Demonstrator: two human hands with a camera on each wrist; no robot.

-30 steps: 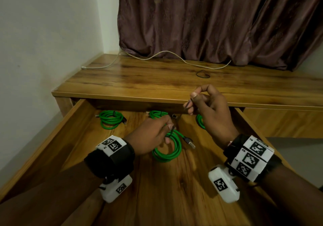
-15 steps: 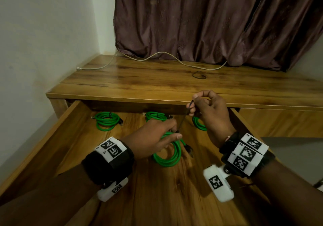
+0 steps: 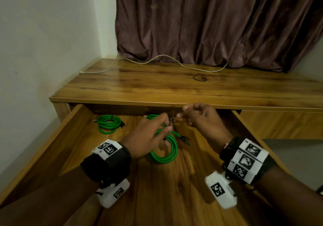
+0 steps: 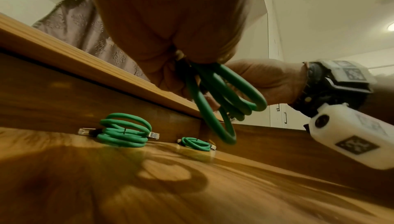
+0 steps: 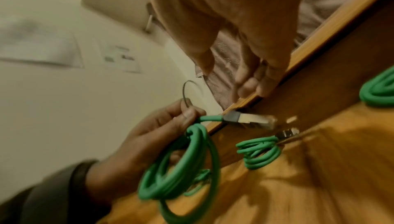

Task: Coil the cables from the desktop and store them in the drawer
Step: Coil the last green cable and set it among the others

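Green, springy and light by the look of it, the coiled cable [image 3: 165, 149] hangs over the open drawer [image 3: 73, 121], left hand [image 3: 148, 136] pinching its gathered loops where it's best held, right hand [image 3: 201, 119] curled, grasp unclear.

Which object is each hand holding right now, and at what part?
The left hand pinches the green cable coil at its top, along with a thin black tie. Whether the right hand holds anything cannot be told.
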